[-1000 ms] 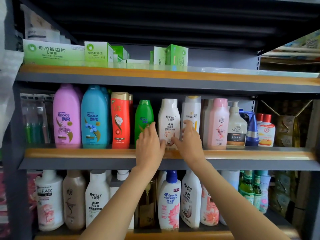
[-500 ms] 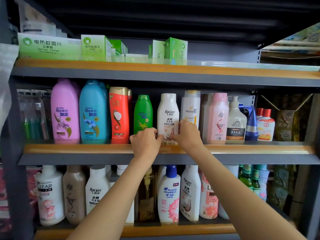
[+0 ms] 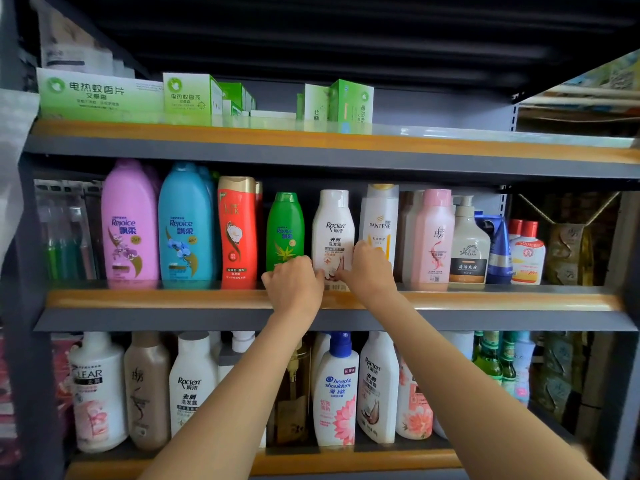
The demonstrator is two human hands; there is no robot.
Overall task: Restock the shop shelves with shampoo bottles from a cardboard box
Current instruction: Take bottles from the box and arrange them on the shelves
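Raclen shampoo bottle [image 3: 333, 233] stands upright on the middle shelf [image 3: 156, 298], cap up, label facing you, between the green bottle [image 3: 285, 230] and the Pantene bottle [image 3: 379, 220]. Your left hand [image 3: 294, 284] and right hand [image 3: 369, 271], fingers curled, grip its lower sides.

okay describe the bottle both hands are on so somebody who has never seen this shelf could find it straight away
On the middle shelf of the grey metal rack, look near the centre, between a short green bottle and a tall white Pantene bottle. The left hand and right hand flank its base. It is the white Raclen shampoo bottle, the only one there with that name.
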